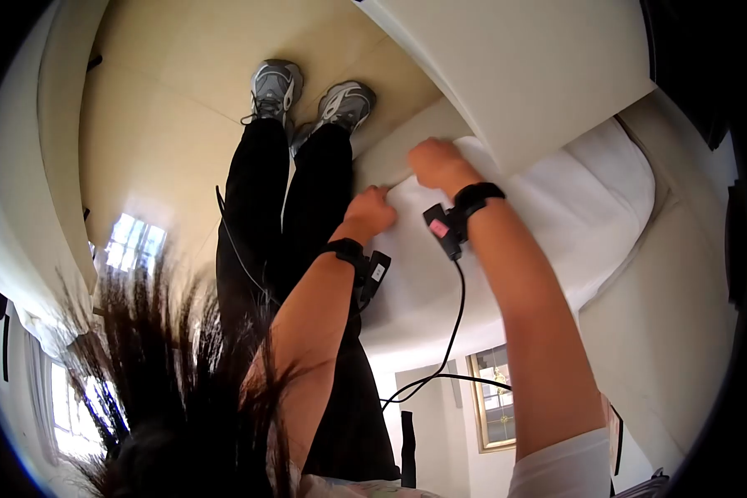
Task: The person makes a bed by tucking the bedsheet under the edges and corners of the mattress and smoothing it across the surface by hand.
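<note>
A white cloth [440, 290] lies spread over a pale padded surface to the right of my legs. At its near edge my left hand [371, 211] is closed, with the fingers curled on the cloth's border. Farther along that edge, my right hand [440, 163] is a fist against the cloth, knuckles toward the floor. The fingertips of both hands are hidden, and the right hand is slightly blurred. Each wrist wears a black band with a small black device [443, 232] and a cable.
A cream padded panel [548, 75] rises beside the cloth at the upper right. My shoes [346, 105] stand on the tan tiled floor [166, 100]. Black cables [452, 332] hang below my wrists. Another pale piece of furniture [25, 183] stands at the left, and dark hair [166, 373] covers the lower left.
</note>
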